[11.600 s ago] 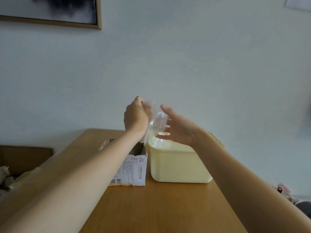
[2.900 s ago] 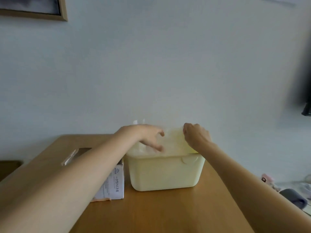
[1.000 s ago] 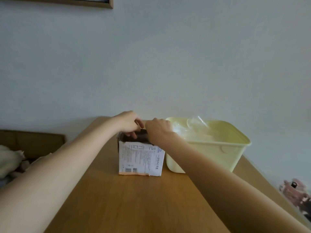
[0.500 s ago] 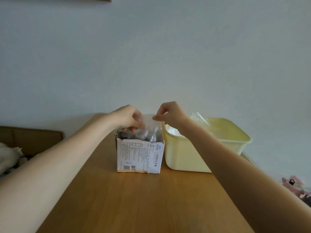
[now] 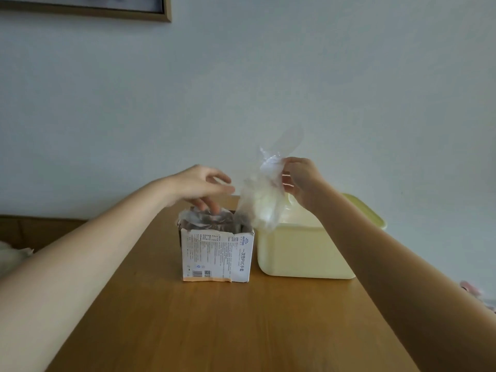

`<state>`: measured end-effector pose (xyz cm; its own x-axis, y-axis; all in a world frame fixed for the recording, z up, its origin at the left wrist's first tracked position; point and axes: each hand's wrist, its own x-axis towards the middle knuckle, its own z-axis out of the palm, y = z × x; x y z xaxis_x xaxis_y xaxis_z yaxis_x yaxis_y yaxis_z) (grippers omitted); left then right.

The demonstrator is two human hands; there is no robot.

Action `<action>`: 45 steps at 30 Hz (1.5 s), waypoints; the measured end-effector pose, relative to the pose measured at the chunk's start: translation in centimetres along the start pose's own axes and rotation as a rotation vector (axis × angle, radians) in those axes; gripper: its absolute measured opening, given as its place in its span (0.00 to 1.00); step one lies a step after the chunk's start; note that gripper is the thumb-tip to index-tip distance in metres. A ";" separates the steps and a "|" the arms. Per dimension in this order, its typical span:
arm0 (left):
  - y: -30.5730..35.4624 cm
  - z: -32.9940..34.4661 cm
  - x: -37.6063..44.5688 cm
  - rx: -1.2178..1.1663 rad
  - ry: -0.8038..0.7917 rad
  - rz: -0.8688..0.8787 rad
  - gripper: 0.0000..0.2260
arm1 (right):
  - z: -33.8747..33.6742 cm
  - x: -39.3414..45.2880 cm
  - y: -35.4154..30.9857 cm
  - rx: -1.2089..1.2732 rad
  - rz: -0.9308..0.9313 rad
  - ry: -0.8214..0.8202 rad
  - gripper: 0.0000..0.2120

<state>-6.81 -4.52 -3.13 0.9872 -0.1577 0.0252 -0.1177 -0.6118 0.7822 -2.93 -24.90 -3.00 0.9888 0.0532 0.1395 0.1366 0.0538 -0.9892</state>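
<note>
Landmark: the torn-open cardboard box [image 5: 217,253], standing upright near the middle of the tabletop [image 5: 214,331].

Far left of the box, up on the wall: corner of a picture frame [image 5: 163,12].

Just left of and above the box: left hand [image 5: 198,187], palm down over the open top. Its fingers [image 5: 208,206] are loosely spread and point down, with the tips at the crumpled clear plastic [image 5: 212,221] that fills the box mouth. They grip nothing that I can see. Whether they actually touch the plastic I cannot tell.

Box itself: top edge ragged, print and a barcode on the near face. It looks well stocked, with plastic heaped right up to the rim.

Just right of the box and above it: one clear glove [image 5: 263,200], free of the box and hanging in the air, its lower end dangling over the near-left corner of the tub. Its shape is too bunched and see-through to make out.

Further right, same height: right hand [image 5: 303,181]. The fingers [image 5: 288,163] are curled and pinch the glove at its upper end, and a tuft of plastic sticks up above the pinch.

Right of the box, just beside it: pale yellow tub [image 5: 303,253], open-topped. Its inside is mostly hidden by the glove and forearm.

Progress, as I judge it: gloves are being moved one by one from box to tub. This one is out and nearly over the tub but not yet dropped. The full box suggests most of the job remains. The left hand seems placed for the next pull.
</note>
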 end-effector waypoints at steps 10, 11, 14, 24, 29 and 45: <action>5.0 4.3 1.3 -0.337 0.317 0.058 0.03 | -0.8 -1.4 -1.9 0.288 0.110 -0.123 0.15; 5.0 4.3 1.6 -0.407 0.383 0.035 0.04 | -1.4 -1.3 -1.8 0.338 0.165 -0.164 0.23; 5.0 4.8 2.2 -0.512 0.517 -0.009 0.06 | -2.3 -2.2 -1.2 0.195 0.228 -0.332 0.29; 3.7 5.0 2.0 -0.455 0.600 0.063 0.04 | -2.0 -1.7 -0.2 0.411 0.324 -0.077 0.05; 1.9 4.1 1.6 -0.379 0.497 -0.045 0.05 | -3.4 -0.9 -1.2 0.363 0.092 0.168 0.09; 7.2 5.7 1.4 -0.400 0.094 0.146 0.08 | -2.0 -2.6 -4.5 -0.440 -0.372 -0.085 0.03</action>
<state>-6.84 -13.51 -1.02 0.9711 -0.1376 0.1952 -0.2236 -0.2367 0.9455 -5.98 -27.32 0.95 0.8638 0.1908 0.4663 0.5038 -0.3344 -0.7964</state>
